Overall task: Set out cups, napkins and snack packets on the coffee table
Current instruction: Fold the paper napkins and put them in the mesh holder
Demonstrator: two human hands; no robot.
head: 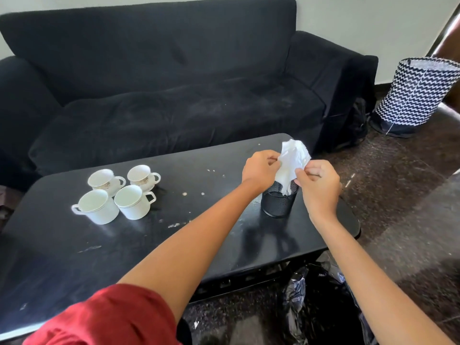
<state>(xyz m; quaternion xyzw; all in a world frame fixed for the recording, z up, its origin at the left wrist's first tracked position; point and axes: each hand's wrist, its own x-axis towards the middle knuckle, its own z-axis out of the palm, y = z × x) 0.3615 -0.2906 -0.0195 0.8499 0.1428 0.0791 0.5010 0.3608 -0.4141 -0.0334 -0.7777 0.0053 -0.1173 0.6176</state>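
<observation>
Head view. Left hand (260, 170) raised over the glossy black coffee table (74, 245), forearm reaching forward from a red sleeve (107, 317), fingers curled, fingertips pinching the left edge of the crumpled white paper napkins (292, 161). Right hand (318, 184) opposite it, just right of the bundle, fingers bent, pinching the right edge. Napkin bundle stands upright between both hands, its lower end tucked into the round black mesh holder (278, 204) directly below them; holder rests on the table. Sheet count within the bundle: cannot tell.

Counts: holders, one. White ceramic cups with handles (117, 192), four, clustered upright well left of the left hand, two behind, two in front. Black fabric sofa (161, 83) beyond the hands. Black plastic bag (311, 307) on the floor beneath the right forearm.
</observation>
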